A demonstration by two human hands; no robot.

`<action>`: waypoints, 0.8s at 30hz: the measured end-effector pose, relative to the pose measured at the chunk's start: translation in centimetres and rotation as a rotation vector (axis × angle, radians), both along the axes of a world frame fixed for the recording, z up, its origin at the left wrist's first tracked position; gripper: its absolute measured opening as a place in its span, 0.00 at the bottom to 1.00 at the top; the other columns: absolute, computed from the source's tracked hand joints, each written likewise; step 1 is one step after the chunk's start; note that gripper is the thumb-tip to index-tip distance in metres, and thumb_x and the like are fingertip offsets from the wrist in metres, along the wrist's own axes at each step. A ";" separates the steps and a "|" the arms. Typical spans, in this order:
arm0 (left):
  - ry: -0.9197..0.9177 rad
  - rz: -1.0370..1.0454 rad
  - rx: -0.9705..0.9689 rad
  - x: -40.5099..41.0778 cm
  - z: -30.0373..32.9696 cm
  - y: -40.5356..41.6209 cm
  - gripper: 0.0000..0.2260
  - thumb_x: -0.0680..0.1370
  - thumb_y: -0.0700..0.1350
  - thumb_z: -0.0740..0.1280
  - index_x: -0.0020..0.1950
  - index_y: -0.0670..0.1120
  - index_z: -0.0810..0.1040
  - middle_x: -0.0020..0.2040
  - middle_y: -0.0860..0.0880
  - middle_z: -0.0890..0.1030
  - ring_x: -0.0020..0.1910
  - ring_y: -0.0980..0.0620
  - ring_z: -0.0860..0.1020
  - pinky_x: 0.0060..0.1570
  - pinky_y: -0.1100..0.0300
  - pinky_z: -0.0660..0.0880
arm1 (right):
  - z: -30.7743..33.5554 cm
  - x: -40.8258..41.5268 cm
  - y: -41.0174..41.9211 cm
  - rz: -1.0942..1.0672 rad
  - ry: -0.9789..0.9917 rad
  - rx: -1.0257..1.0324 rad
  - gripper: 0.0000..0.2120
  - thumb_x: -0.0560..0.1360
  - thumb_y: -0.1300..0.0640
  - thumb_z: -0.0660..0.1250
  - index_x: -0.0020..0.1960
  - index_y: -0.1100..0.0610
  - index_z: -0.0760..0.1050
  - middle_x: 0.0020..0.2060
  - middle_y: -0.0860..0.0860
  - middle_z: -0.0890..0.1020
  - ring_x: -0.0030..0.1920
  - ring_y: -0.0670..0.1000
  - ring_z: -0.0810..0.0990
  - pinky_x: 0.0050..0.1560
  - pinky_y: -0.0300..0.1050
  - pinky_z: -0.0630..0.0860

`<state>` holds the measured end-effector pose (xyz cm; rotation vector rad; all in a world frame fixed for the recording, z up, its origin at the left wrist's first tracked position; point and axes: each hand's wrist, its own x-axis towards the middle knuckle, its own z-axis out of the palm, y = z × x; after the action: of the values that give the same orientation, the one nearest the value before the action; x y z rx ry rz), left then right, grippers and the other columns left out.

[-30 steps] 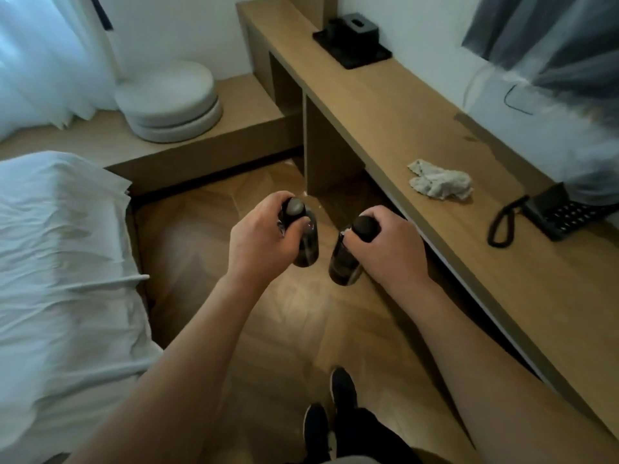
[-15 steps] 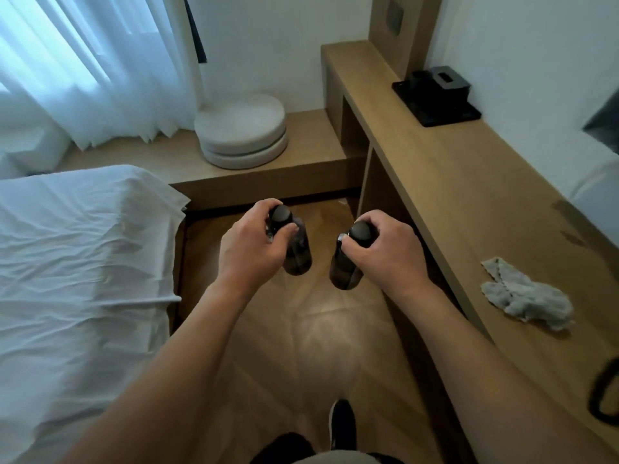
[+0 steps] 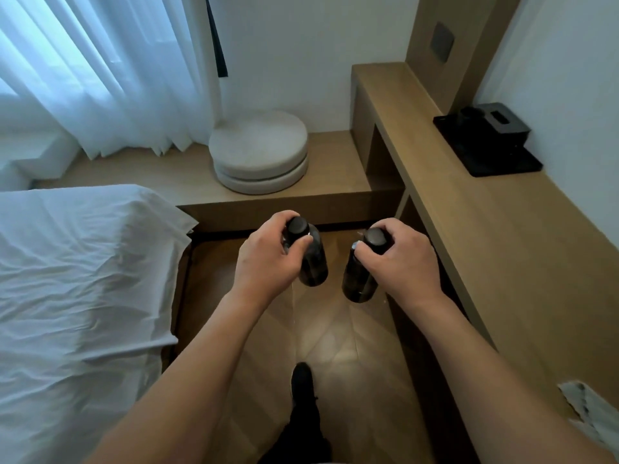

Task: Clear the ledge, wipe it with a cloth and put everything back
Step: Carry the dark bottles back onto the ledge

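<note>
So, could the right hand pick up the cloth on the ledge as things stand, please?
Probably not yet: the right hand grips a dark bottle by its top, so it has no free fingers. The cloth itself lies uncovered on the ledge.

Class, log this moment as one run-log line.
left hand: grips dark bottle | right hand: grips second dark bottle | white cloth: on wooden ledge

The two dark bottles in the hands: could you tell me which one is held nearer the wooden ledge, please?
The dark bottle gripped by the right hand is nearer the wooden ledge; the other dark bottle, in the left hand, hangs toward the white bed.
</note>
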<state>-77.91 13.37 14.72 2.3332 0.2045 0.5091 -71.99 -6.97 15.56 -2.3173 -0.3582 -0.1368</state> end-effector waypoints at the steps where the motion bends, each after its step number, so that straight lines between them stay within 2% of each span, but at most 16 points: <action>1: -0.003 -0.007 0.010 1.5 0.0 1.1 0.14 0.77 0.50 0.71 0.61 0.52 0.77 0.48 0.56 0.81 0.45 0.55 0.80 0.47 0.49 0.80 | 0.0 1.6 1.1 -0.006 -0.003 -0.002 0.10 0.70 0.45 0.71 0.48 0.47 0.76 0.39 0.42 0.79 0.43 0.46 0.79 0.45 0.52 0.81; 7: -0.027 0.004 0.027 11.5 1.9 7.6 0.13 0.77 0.48 0.73 0.59 0.51 0.78 0.47 0.59 0.80 0.44 0.57 0.79 0.45 0.59 0.76 | 1.8 11.5 7.0 -0.031 -0.022 0.011 0.10 0.71 0.46 0.72 0.49 0.47 0.76 0.41 0.42 0.79 0.44 0.46 0.79 0.46 0.52 0.82; 17: -0.053 0.005 -0.005 26.6 2.2 13.8 0.13 0.78 0.47 0.73 0.61 0.47 0.78 0.50 0.54 0.82 0.50 0.52 0.81 0.50 0.50 0.80 | 1.9 25.9 12.8 -0.048 0.019 0.038 0.08 0.71 0.47 0.71 0.47 0.48 0.77 0.38 0.41 0.79 0.41 0.46 0.79 0.43 0.52 0.81; 21: -0.034 0.023 -0.005 33.4 1.2 15.1 0.13 0.78 0.49 0.71 0.61 0.49 0.78 0.48 0.53 0.82 0.45 0.51 0.81 0.49 0.46 0.80 | 0.7 33.0 14.4 -0.032 0.054 0.033 0.07 0.70 0.47 0.71 0.45 0.47 0.76 0.37 0.41 0.79 0.41 0.45 0.78 0.42 0.50 0.80; 24: -0.015 0.047 0.001 38.9 1.2 16.2 0.15 0.78 0.52 0.68 0.63 0.51 0.76 0.50 0.54 0.82 0.45 0.50 0.82 0.48 0.45 0.80 | 0.5 39.0 15.7 -0.016 0.068 0.039 0.07 0.70 0.46 0.71 0.44 0.47 0.76 0.37 0.41 0.79 0.41 0.45 0.78 0.42 0.50 0.80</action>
<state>-39.00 29.60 15.92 2.3291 0.2529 0.5497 -33.03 8.74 16.04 -2.2807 -0.3001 -0.0727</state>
